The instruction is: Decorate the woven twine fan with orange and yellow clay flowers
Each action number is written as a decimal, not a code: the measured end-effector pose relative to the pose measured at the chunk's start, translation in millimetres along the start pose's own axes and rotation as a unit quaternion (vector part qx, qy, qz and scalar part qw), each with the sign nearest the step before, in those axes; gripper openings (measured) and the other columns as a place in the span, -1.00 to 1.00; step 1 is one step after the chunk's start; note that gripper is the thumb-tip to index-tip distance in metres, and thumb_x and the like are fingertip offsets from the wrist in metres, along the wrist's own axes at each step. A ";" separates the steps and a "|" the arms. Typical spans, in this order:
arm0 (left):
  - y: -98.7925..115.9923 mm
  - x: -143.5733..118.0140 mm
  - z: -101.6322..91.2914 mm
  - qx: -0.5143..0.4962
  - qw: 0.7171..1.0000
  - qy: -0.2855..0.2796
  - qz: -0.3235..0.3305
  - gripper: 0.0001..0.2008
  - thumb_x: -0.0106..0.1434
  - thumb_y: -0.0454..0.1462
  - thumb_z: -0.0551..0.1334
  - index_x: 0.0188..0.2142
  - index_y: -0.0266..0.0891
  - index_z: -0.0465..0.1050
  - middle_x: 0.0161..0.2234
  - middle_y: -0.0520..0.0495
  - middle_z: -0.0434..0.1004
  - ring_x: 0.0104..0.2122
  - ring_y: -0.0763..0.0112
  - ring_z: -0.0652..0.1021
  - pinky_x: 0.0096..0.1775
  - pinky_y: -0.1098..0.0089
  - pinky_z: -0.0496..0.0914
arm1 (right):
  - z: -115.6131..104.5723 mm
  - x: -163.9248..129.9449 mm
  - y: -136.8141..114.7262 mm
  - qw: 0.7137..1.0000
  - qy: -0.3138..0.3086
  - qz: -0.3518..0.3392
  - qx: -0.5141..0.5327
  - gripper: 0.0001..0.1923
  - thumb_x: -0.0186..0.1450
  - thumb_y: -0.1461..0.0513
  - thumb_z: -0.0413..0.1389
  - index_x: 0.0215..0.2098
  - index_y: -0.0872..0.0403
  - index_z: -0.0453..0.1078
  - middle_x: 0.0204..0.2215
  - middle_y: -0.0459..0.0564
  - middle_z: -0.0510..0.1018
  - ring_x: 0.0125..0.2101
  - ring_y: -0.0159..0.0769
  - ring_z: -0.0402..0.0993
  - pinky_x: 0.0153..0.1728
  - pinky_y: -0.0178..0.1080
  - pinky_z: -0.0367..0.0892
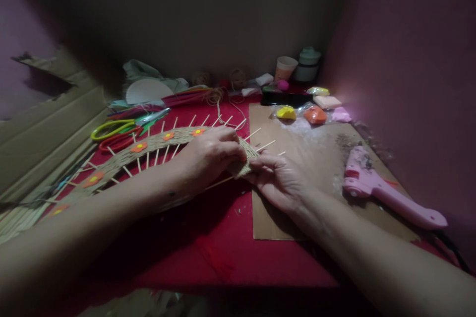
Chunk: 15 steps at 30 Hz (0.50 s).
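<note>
A curved band woven from tan twine [154, 143] arches over the red tabletop, with thin wooden sticks poking out along both edges. Orange flowers with yellow centres [168, 137] dot its surface. My left hand [213, 153] is closed at the band's right part, fingers curled down over an orange flower, of which only a sliver shows at the fingertips. Just right of it, my right hand [278, 178] pinches the end of the band between thumb and fingers. The left hand and forearm hide part of the band.
A pink glue gun [390, 193] lies on the cardboard sheet [271, 222] at right. Yellow-handled scissors [113, 129] and a red-handled pair lie at left. Wrapped clay pieces [315, 114], a paper cup [285, 66] and a twine ball [238, 79] sit at the back. Cardboard [48, 128] stands left.
</note>
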<state>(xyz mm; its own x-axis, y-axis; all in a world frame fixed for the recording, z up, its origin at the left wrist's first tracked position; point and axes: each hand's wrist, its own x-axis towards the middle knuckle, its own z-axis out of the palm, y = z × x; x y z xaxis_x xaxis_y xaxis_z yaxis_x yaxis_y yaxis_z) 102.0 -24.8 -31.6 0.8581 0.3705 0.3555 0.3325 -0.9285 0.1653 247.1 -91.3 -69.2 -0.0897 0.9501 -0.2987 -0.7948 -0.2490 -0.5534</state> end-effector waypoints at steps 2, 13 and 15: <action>-1.7 -1.7 2.1 -0.001 1.000 0.006 0.003 -0.83 0.22 -0.39 0.14 -0.41 -0.25 0.51 -0.42 -0.06 0.44 -0.42 0.46 0.41 -0.39 0.43 0.30 | 0.0 0.2 1.2 1.000 0.012 -0.007 -0.010 -0.86 -0.08 0.46 0.11 -0.58 0.14 0.36 -0.55 -0.07 0.44 -0.48 -0.38 0.32 -0.36 -0.27 0.30; 2.8 1.4 -1.4 -0.062 0.991 0.029 -0.111 -0.91 0.23 -0.31 0.19 -0.31 -0.26 0.47 -0.40 -0.01 0.54 -0.41 0.48 0.48 -0.33 0.45 0.38 | 2.7 3.2 8.1 0.999 0.036 -0.025 0.001 -0.81 -0.06 0.46 0.17 -0.45 0.14 0.41 -0.52 -0.09 0.49 -0.48 -0.38 0.38 -0.37 -0.28 0.28; 3.6 0.7 -0.6 -0.075 0.989 0.038 -0.125 -0.91 0.22 -0.33 0.20 -0.28 -0.27 0.46 -0.41 -0.01 0.53 -0.42 0.50 0.47 -0.36 0.47 0.37 | 2.6 3.7 9.0 0.999 0.043 -0.026 0.002 -0.80 -0.05 0.46 0.17 -0.44 0.14 0.39 -0.52 -0.09 0.48 -0.48 -0.38 0.37 -0.38 -0.27 0.28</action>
<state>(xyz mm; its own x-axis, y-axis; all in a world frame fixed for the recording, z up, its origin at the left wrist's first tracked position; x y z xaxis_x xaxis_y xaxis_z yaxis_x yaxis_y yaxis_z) 103.5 -27.9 -30.2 0.7233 0.5933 0.3533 0.4637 -0.7964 0.3881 238.0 -89.5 -73.2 0.0027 0.9421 -0.3353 -0.7996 -0.1993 -0.5665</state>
